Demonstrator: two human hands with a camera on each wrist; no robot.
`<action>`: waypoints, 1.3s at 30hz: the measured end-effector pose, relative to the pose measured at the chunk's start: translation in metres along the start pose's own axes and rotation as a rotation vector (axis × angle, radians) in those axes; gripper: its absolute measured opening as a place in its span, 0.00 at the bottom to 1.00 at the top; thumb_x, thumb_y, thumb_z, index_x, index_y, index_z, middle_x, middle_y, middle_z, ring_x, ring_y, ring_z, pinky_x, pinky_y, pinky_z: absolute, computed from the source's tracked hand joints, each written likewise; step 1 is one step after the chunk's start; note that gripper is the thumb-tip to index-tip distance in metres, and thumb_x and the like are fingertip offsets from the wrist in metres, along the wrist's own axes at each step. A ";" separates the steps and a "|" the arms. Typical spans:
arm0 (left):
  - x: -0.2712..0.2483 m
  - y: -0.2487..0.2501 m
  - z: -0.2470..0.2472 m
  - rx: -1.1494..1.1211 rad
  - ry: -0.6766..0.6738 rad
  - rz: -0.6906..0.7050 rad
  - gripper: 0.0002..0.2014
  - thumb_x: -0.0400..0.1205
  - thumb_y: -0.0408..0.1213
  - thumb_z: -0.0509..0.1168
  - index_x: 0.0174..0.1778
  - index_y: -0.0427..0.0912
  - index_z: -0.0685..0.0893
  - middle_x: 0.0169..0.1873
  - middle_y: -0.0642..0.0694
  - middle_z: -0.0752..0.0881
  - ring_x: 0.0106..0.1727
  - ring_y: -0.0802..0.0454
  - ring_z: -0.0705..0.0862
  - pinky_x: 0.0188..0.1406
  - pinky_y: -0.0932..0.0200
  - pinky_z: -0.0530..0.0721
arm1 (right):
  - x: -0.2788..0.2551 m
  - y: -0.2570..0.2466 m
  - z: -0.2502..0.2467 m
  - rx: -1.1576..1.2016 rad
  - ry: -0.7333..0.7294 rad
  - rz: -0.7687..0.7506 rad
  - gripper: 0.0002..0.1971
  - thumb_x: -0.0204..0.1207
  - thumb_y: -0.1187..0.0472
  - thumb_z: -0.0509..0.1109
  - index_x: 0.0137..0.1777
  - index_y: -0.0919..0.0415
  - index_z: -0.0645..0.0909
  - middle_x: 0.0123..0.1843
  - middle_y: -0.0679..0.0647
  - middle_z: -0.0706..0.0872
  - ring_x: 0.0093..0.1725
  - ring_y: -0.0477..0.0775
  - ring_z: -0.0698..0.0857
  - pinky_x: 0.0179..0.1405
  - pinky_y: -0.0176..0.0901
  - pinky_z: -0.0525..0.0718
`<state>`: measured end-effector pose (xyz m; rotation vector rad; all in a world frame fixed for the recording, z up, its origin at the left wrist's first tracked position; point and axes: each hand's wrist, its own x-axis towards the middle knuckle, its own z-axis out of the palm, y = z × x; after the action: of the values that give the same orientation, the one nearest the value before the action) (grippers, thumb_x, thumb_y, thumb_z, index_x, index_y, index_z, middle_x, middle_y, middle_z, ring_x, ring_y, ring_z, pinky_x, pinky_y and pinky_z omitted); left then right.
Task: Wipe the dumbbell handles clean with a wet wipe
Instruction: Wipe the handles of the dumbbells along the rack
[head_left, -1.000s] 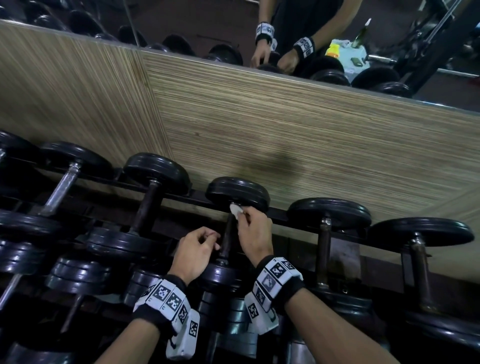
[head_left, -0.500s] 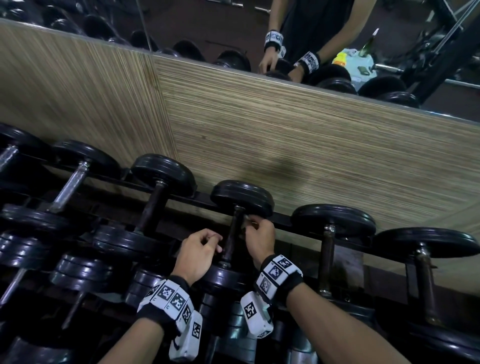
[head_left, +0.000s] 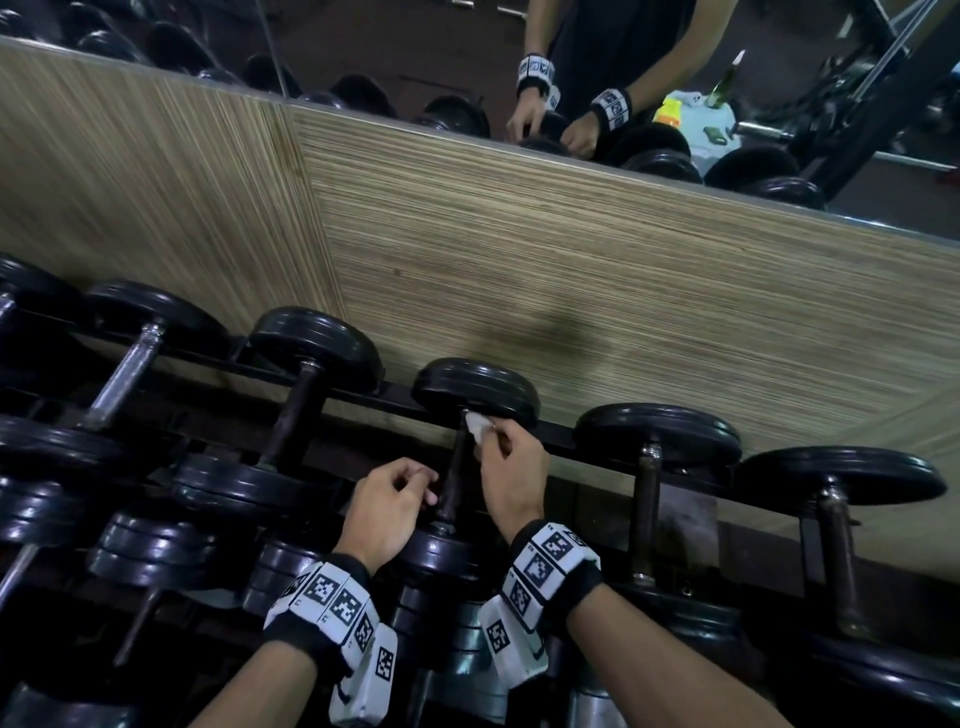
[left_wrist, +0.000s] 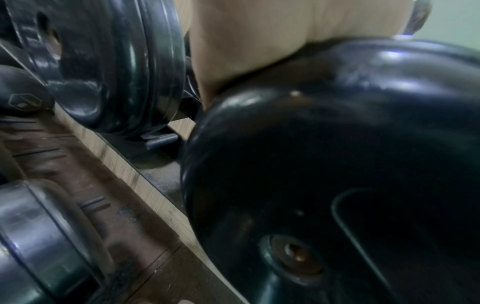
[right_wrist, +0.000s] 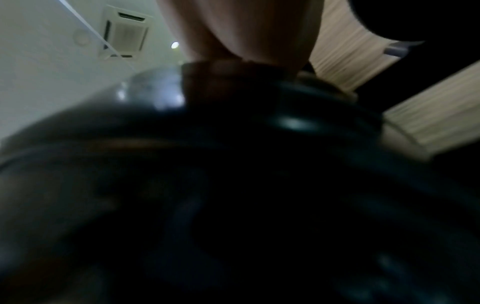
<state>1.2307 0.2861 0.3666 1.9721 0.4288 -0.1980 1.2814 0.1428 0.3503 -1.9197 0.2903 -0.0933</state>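
Observation:
A black dumbbell lies on the rack, its dark handle (head_left: 453, 483) running from the far head (head_left: 475, 389) to the near head (head_left: 441, 553). My right hand (head_left: 511, 467) pinches a white wet wipe (head_left: 477, 425) against the handle's far end, just under the far head. My left hand (head_left: 387, 501) sits to the left of the handle with loosely curled fingers, holding nothing. The left wrist view shows only my palm (left_wrist: 246, 41) above the near head (left_wrist: 337, 164). In the right wrist view my hand (right_wrist: 246, 30) and the dark head (right_wrist: 233, 185) are blurred; the wipe is hidden.
More dumbbells lie on the rack on either side, one close on the left (head_left: 296, 415) and one on the right (head_left: 647, 499). A wood-grain wall panel (head_left: 571, 260) rises right behind the rack rail (head_left: 561, 431). A mirror (head_left: 415, 62) above reflects the person.
The right hand slid a little down the handle with the wipe hidden, then moved back up to the far end, where the wipe shows again. The left hand stayed put.

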 end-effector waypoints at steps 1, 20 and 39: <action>0.000 0.000 0.000 -0.002 0.008 -0.002 0.11 0.84 0.38 0.65 0.38 0.49 0.89 0.31 0.53 0.91 0.37 0.61 0.86 0.45 0.65 0.78 | 0.002 0.005 -0.001 0.020 0.037 0.033 0.08 0.83 0.63 0.68 0.51 0.60 0.90 0.40 0.45 0.90 0.39 0.36 0.84 0.41 0.23 0.77; -0.001 0.001 0.000 -0.040 0.024 -0.012 0.11 0.84 0.38 0.64 0.38 0.50 0.89 0.32 0.52 0.91 0.40 0.49 0.88 0.48 0.56 0.83 | -0.001 0.009 0.007 0.111 0.089 0.085 0.06 0.82 0.64 0.71 0.48 0.59 0.90 0.39 0.45 0.89 0.40 0.42 0.86 0.46 0.36 0.82; 0.034 0.021 -0.024 0.012 -0.512 0.178 0.10 0.85 0.33 0.67 0.61 0.43 0.87 0.51 0.45 0.91 0.45 0.60 0.88 0.46 0.66 0.83 | -0.059 0.000 -0.004 0.301 -0.074 0.063 0.09 0.84 0.64 0.70 0.50 0.50 0.89 0.48 0.46 0.93 0.51 0.48 0.91 0.56 0.58 0.89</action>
<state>1.2693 0.3067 0.3836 1.8723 -0.0801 -0.5739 1.2232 0.1536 0.3563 -1.6101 0.2703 -0.0225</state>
